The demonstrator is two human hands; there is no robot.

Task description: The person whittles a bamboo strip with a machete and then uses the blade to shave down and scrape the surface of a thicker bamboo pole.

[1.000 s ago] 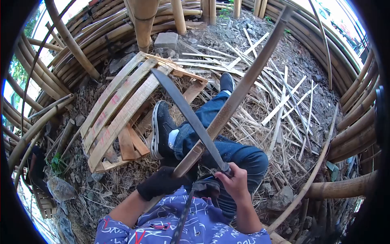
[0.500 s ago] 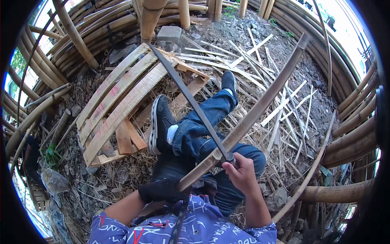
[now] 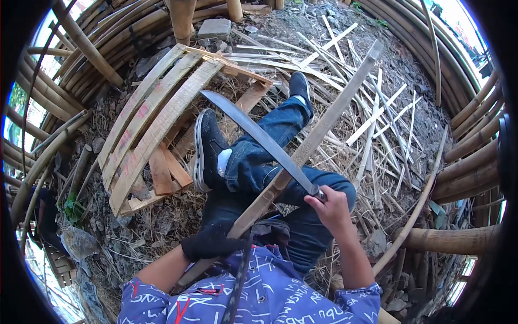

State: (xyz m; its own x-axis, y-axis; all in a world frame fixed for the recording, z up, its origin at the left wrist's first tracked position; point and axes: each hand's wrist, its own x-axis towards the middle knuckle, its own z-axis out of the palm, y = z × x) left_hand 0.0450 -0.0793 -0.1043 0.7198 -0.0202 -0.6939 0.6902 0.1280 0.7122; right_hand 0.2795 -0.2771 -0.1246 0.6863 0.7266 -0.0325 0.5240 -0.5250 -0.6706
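Note:
A long split bamboo piece (image 3: 335, 107) runs diagonally from beside my waist, across my lap, up to the right. My left hand (image 3: 213, 243), in a black glove, is closed around its lower part. My bare right hand (image 3: 333, 211) grips the handle of a machete (image 3: 253, 128). The broad blade points up and to the left, its flat side facing me, and it overlaps the middle of the bamboo in this view. Both legs in blue jeans (image 3: 280, 137) lie beneath the bamboo and blade.
A slatted wooden pallet (image 3: 156, 124) lies left of my feet. Thin bamboo strips (image 3: 372, 121) are scattered over the ground on the right. A grey block (image 3: 215, 28) sits at the back. Bamboo poles (image 3: 453, 239) line the sides. At the far left a person (image 3: 43, 216) is partly visible.
The machete's handle has moved right and slightly down the view, and the blade has turned to show its flat side. The bamboo's upper end has shifted left.

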